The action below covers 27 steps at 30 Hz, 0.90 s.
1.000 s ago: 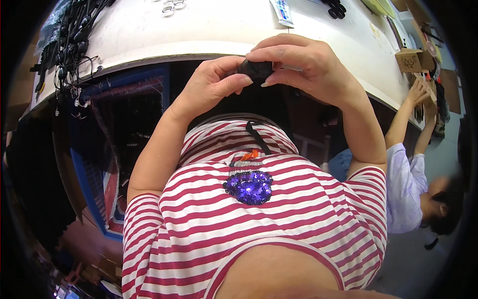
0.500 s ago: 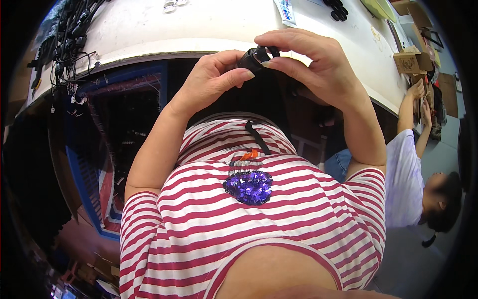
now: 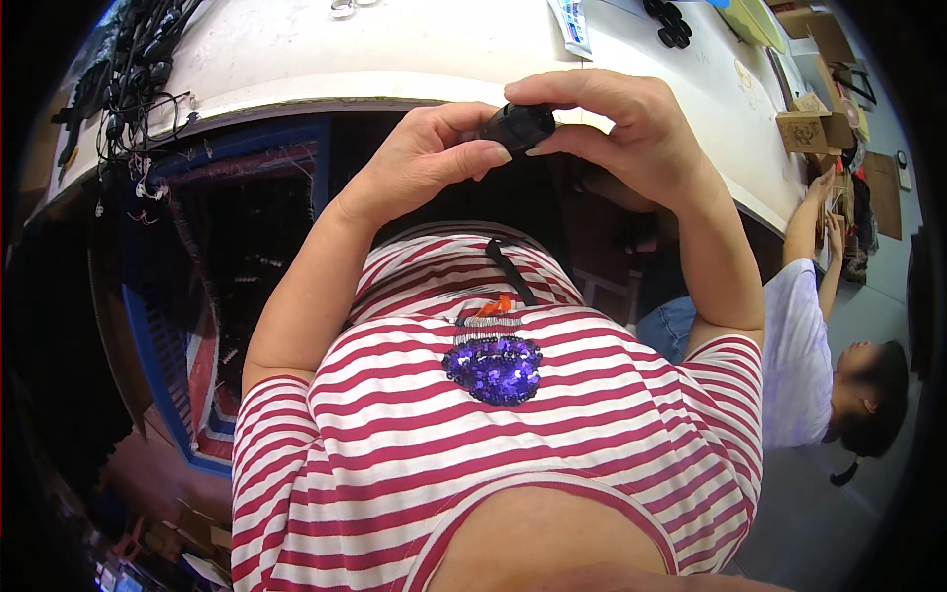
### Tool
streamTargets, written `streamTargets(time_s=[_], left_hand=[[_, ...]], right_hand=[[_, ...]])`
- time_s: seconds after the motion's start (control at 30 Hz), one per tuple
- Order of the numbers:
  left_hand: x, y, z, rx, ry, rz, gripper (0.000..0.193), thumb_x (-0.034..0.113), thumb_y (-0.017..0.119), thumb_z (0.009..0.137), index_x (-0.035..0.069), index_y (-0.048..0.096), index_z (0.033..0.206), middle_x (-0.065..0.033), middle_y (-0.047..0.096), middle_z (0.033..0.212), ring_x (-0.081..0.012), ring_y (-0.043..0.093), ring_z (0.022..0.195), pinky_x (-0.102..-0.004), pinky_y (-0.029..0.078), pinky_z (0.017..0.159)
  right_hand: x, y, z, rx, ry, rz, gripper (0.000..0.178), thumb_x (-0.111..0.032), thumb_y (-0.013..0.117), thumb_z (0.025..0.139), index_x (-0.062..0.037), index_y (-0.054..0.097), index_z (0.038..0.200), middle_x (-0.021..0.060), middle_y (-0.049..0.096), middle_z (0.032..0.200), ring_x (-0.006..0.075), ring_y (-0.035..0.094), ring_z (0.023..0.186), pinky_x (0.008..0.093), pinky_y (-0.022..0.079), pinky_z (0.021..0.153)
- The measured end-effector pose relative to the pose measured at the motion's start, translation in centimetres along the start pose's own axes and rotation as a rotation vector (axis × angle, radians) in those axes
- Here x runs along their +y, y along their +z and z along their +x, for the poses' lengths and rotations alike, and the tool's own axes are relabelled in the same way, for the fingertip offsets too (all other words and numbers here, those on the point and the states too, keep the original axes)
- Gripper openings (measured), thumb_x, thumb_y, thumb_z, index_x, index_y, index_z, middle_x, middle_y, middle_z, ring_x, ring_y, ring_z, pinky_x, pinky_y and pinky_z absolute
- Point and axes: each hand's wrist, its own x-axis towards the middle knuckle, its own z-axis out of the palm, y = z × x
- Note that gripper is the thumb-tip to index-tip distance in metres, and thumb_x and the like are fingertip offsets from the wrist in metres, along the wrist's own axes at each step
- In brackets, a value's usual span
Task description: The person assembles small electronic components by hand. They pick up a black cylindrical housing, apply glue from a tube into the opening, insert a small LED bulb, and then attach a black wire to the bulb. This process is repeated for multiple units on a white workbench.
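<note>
Left hand: left hand [image 3: 419, 163] raised in front of the chest, just below the near edge of the table; thumb and fingertips pinched on the left end of a small black cylindrical plastic part [image 3: 517, 125].
Right hand: right hand [image 3: 631, 133] arched over the same part from the right; thumb below, index finger curled across the top, grasping its right end.
Held part: small black cylindrical plastic part sits between both hands, touching fingertips on each side, level with the table's near rim; mostly covered by fingers, so detail cannot be made out.
Table: white rounded work table [image 3: 296, 59] fills the far part of the view, curving with the lens.
Cables: bundle of black cables with connectors [image 3: 128, 69] hangs over the far-left edge of the table.
Small items, far: silver metal ring [image 3: 343, 8] at the far centre; printed paper strip [image 3: 572, 22] right of it; dark plastic pieces [image 3: 671, 22] farther right.
Boxes: brown cardboard boxes [image 3: 804, 123] at the far right, along the table's right side.
Clothing: red-and-white striped shirt [image 3: 493, 444] with a purple sequin patch [image 3: 493, 363] fills the near centre.
Other person: second person in a white T-shirt [image 3: 794, 355] at the right, well apart, arm reaching toward the cardboard boxes.
</note>
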Motion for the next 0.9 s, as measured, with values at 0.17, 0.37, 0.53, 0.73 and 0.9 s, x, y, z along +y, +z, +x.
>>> streamTargets(time_s=[0.17,0.37,0.53,0.73,0.9], left_hand=[[-0.2,0.5,-0.1,0.050,0.032,0.111,0.022,0.017,0.060,0.084,0.002,0.060,0.100,0.0017,0.056,0.075,-0.0036,0.048,0.066,-0.0173,0.040,0.060],[-0.4,0.4,0.3,0.080,0.113,0.196,0.023,0.017,0.061,0.083,0.001,0.060,0.101,0.0005,0.058,0.078,-0.0046,0.050,0.068,-0.0184,0.041,0.062],[-0.6,0.3,0.2,0.023,0.042,0.094,0.024,0.017,0.061,0.083,0.001,0.061,0.101,0.0015,0.058,0.078,-0.0045,0.049,0.068,-0.0185,0.040,0.061],[-0.5,0.5,0.3,0.061,0.035,0.193,0.022,0.016,0.062,0.083,0.002,0.061,0.100,0.0019,0.058,0.075,-0.0047,0.049,0.067,-0.0188,0.040,0.060],[-0.6,0.9,0.3,0.125,0.076,0.267,0.025,0.018,0.064,0.080,0.002,0.062,0.099,-0.0001,0.060,0.075,-0.0076,0.051,0.068,-0.0210,0.042,0.063]], right_hand=[[-0.8,-0.4,-0.3,-0.123,0.230,-0.069,0.039,-0.006,0.073,0.066,-0.0024,0.061,0.103,0.0082,0.065,0.088,0.0175,0.064,0.078,0.0264,0.051,0.070],[-0.2,0.7,-0.3,0.024,0.111,-0.092,0.032,-0.023,0.074,0.067,-0.0046,0.060,0.089,0.0072,0.061,0.070,0.0195,0.059,0.060,0.0289,0.048,0.056],[0.0,-0.1,-0.6,-0.065,0.082,-0.128,0.039,-0.028,0.075,0.064,-0.0059,0.061,0.093,0.0073,0.061,0.070,0.0201,0.059,0.060,0.0283,0.048,0.056],[-0.5,0.6,-0.4,0.034,0.096,-0.206,0.038,-0.037,0.074,0.063,-0.0062,0.058,0.078,0.0041,0.054,0.057,0.0212,0.055,0.052,0.0295,0.043,0.049],[-0.9,0.2,-0.4,-0.063,0.173,-0.374,0.038,-0.040,0.071,0.066,-0.0062,0.057,0.075,0.0045,0.052,0.054,0.0220,0.053,0.049,0.0307,0.040,0.046]])
